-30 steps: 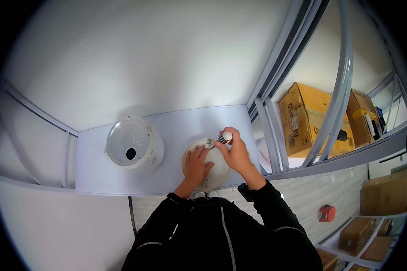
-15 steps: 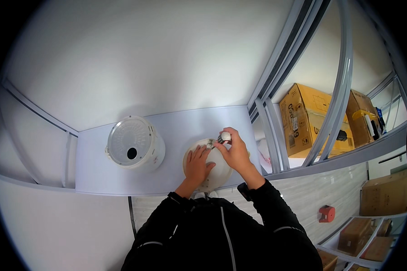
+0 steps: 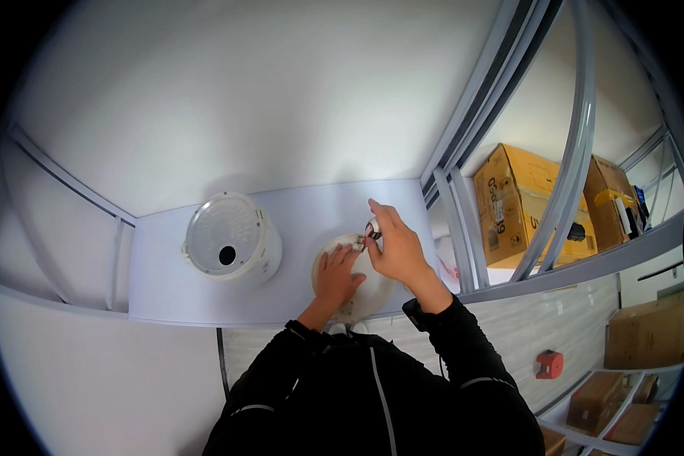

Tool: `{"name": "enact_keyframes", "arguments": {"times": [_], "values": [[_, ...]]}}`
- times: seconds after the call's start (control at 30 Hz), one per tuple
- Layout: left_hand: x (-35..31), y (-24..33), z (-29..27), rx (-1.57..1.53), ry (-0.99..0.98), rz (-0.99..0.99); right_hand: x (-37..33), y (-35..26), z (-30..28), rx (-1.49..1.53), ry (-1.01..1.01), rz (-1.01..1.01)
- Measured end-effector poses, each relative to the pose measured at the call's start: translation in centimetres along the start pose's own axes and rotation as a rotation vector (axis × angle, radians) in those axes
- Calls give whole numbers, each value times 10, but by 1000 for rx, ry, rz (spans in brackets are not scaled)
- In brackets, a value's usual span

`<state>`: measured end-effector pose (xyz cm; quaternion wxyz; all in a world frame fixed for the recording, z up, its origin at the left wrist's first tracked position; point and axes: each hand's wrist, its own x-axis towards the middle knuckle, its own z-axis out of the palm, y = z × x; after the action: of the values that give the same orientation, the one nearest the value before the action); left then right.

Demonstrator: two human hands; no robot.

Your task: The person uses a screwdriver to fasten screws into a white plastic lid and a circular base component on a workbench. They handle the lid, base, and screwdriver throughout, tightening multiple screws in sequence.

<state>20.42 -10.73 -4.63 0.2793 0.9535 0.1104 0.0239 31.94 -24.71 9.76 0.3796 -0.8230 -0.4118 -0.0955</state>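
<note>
A pale round lid-like disc (image 3: pixel 372 292) lies on the white table under both my hands. My left hand (image 3: pixel 336 280) rests flat on its left part, fingers spread, fingertips at a small metal piece (image 3: pixel 358 247) near the far rim. My right hand (image 3: pixel 400 247) is closed, thumb and fingers round a short tool (image 3: pixel 372 229) with a white, dark and red body, possibly a stubby screwdriver. The tool is held over the disc's far edge beside that metal piece; its tip is hidden. To the left stands a white cylindrical housing (image 3: pixel 264 254), with a round dark hole in its base.
The white table (image 3: pixel 159 266) meets a pale wall (image 3: pixel 266 99) at the back. Grey metal frame posts (image 3: pixel 467 228) rise at the right, with a yellow-brown carton (image 3: pixel 513 205) beyond. A red stool (image 3: pixel 549 364) and shelves with boxes (image 3: pixel 594 397) are at the lower right.
My right hand has shifted its grip on the tool: the fingers now reach farther over its top and cover most of it. My left hand stays flat on the disc.
</note>
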Motion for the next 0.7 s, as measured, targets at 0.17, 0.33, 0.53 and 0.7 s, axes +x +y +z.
{"name": "enact_keyframes", "arguments": {"times": [0.17, 0.33, 0.53, 0.7], "values": [[0, 1, -1, 7, -9, 17, 5, -6, -8, -225, -137, 188], [1, -1, -1, 12, -16, 27, 13, -28, -19, -440, -256, 442], [1, 3, -5, -5, -6, 58, -2, 0, -5, -15, -53, 41], [2, 1, -6, 15, -27, 59, 5, -28, -13, -388, -256, 334]]}}
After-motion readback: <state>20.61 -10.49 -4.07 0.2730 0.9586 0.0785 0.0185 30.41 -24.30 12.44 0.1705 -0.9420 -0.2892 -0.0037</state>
